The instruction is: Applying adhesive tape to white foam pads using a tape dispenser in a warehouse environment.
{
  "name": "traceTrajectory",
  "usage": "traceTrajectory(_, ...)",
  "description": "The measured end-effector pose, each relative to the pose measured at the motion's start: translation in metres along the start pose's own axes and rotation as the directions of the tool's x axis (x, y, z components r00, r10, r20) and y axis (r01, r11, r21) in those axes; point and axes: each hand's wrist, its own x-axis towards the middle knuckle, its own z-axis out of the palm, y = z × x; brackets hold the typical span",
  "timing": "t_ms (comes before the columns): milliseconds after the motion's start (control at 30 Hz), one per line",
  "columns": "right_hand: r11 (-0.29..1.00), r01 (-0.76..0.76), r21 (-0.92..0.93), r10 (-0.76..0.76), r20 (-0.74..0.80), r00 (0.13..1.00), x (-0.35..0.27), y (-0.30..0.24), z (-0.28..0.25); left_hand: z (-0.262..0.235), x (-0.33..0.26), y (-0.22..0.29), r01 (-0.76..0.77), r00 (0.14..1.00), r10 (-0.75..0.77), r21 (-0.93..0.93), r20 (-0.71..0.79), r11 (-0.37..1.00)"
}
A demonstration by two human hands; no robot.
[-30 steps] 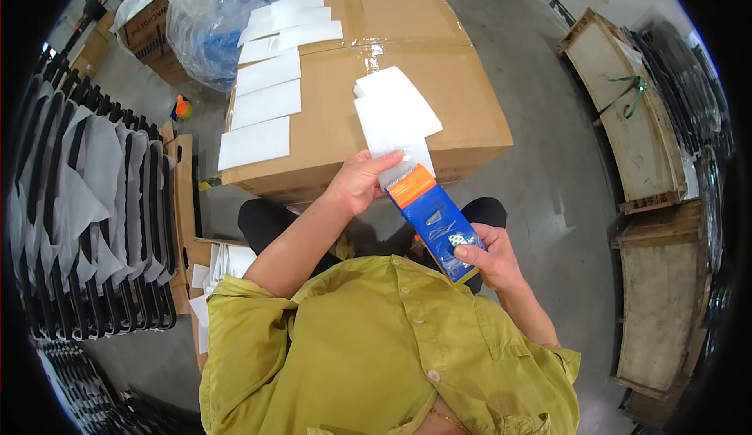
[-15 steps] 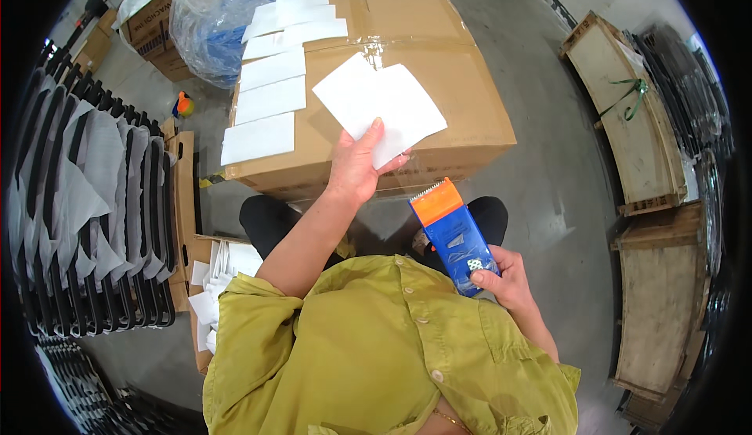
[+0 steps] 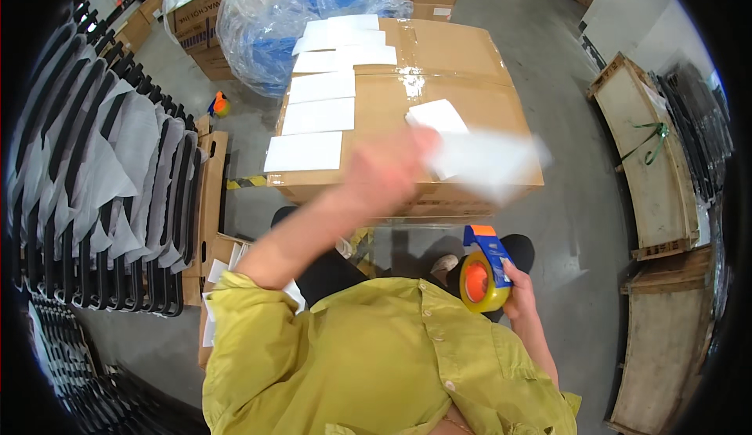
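Note:
My left hand (image 3: 392,157), smeared by motion, pinches a blurred white sheet (image 3: 489,165) above the right part of a large cardboard box (image 3: 462,51). Partly behind that sheet, another white sheet (image 3: 439,116) lies on the box top. Down the box's left side run several white sheets (image 3: 319,114) in an overlapping column. Low in front of my right knee, my right hand (image 3: 519,290) grips a tape dispenser (image 3: 491,253), blue with an orange end, and its roll of yellowish tape with an orange core faces left.
Wrapped black frames (image 3: 117,169) stand in a row at the left. Bagged blue material (image 3: 274,36) sits behind the box, and wooden crates (image 3: 650,161) line the right. An orange and blue tape dispenser (image 3: 220,104) lies on the floor, left of the box.
My left hand has swung right with a white sheet, while another sheet now lies on the box. The tape dispenser in my right hand has turned, showing its roll. The view has shifted.

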Motion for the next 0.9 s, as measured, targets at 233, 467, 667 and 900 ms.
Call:
traceTrajectory(233,0.999,-0.02,-0.027,0.02,-0.014,1.0,-0.003,0.006,0.0,0.0,0.008,-0.165,0.142,0.882,-0.367,0.577,0.295,0.805)
traceTrajectory(467,0.996,-0.05,-0.079,0.049,-0.012,0.999,-0.009,-0.001,0.006,0.064,-0.039,-0.219,0.161,0.801,-0.479,0.641,0.36,0.75)
traceTrajectory(667,0.986,-0.114,-0.122,0.112,-0.025,0.993,-0.009,-0.002,0.002,0.057,0.002,-0.189,0.069,0.597,-0.62,0.738,0.509,0.672)
traceTrajectory(900,0.992,-0.072,-0.105,0.075,0.028,0.997,-0.009,-0.004,0.005,0.071,0.02,-0.092,0.041,0.784,-0.086,0.087,0.615,0.995)
